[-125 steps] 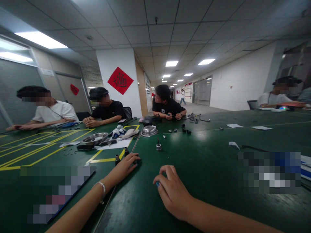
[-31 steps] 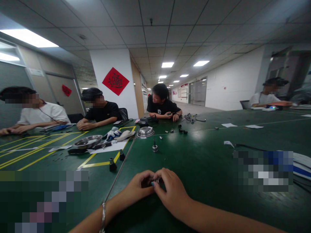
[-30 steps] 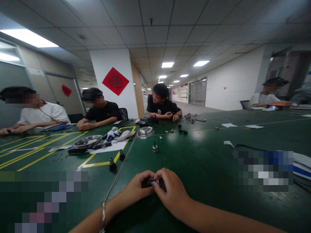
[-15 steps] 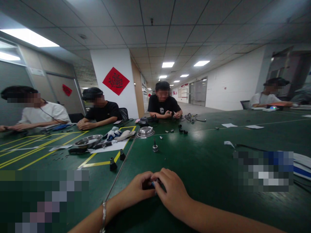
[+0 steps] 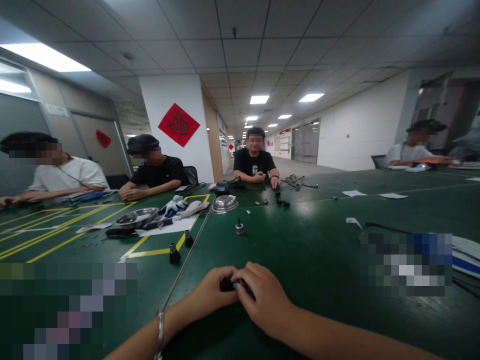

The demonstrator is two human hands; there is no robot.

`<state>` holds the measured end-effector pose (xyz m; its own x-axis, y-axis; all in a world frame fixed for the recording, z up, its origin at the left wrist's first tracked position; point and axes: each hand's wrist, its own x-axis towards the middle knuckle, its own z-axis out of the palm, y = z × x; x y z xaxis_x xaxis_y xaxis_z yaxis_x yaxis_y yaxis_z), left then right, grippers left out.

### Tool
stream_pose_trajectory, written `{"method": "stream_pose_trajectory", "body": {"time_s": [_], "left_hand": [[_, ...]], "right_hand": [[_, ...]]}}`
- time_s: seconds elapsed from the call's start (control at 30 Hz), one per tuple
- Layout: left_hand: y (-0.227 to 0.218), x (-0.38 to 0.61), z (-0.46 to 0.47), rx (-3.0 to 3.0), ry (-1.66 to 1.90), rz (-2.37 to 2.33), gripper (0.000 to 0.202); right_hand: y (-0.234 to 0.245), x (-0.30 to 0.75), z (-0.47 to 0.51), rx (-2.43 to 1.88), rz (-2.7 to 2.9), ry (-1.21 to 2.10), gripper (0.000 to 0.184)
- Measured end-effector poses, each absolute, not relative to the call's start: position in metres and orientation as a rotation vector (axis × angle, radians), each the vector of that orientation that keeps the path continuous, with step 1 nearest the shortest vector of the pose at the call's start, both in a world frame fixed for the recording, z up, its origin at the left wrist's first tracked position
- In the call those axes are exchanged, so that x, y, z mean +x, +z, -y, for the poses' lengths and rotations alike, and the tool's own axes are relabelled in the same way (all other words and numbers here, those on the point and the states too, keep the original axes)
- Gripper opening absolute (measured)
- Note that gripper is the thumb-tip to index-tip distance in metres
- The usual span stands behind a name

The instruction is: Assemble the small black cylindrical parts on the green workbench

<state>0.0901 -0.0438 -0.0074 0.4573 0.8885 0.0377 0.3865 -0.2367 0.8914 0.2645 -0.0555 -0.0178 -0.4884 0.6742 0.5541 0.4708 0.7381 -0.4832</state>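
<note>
Near the front of the green table, my left hand (image 5: 217,286) and my right hand (image 5: 260,290) meet, both with curled fingers. Between them shows a small dark piece with a bit of blue (image 5: 235,286); the fingers cover most of it, so its kind is hidden. Beyond my hands a small metal part with a thin upright stem (image 5: 239,226) stands on the table. To the left are two black cone-shaped parts with grey tops, a nearer one (image 5: 174,254) and a farther one (image 5: 188,240).
A metal bowl (image 5: 137,218), gloves (image 5: 176,206) and an upturned metal dish (image 5: 224,203) lie at the left. Small black parts (image 5: 283,202) and cables (image 5: 300,181) are near a person (image 5: 255,162) opposite. Other people sit left and far right. Papers (image 5: 354,193) lie to the right.
My hands stay together, with only a slight shift of the right fingers. The person opposite has raised their head and moved one hand down toward the black parts.
</note>
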Motion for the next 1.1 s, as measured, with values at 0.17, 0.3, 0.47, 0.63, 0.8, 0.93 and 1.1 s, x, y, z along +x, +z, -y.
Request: {"method": "stream_pose_trajectory", "body": {"time_s": [0.17,0.3,0.47,0.63,0.8,0.93,1.1], "left_hand": [[-0.007,0.089,0.043,1.85,0.661,-1.08,0.022],[-0.01,0.088,0.042,1.827,0.665,-1.051,0.027],[-0.012,0.087,0.042,1.792,0.682,-1.05,0.028],[-0.012,0.089,0.042,1.755,0.712,-1.013,0.027],[-0.011,0.09,0.042,1.773,0.738,-1.041,0.025],[-0.008,0.091,0.044,1.793,0.756,-1.052,0.023],[-0.002,0.093,0.049,1.78,0.758,-0.922,0.023]], "right_hand": [[-0.016,0.266,0.057,-0.846,2.175,0.372,0.017],[-0.013,0.267,0.057,-0.831,2.185,0.407,0.019],[-0.015,0.266,0.056,-0.816,2.183,0.423,0.021],[-0.018,0.265,0.054,-0.895,2.192,0.311,0.02],[-0.019,0.265,0.055,-0.923,2.186,0.271,0.021],[-0.018,0.265,0.056,-0.934,2.19,0.267,0.025],[-0.019,0.265,0.057,-0.917,2.216,0.336,0.029]]}}
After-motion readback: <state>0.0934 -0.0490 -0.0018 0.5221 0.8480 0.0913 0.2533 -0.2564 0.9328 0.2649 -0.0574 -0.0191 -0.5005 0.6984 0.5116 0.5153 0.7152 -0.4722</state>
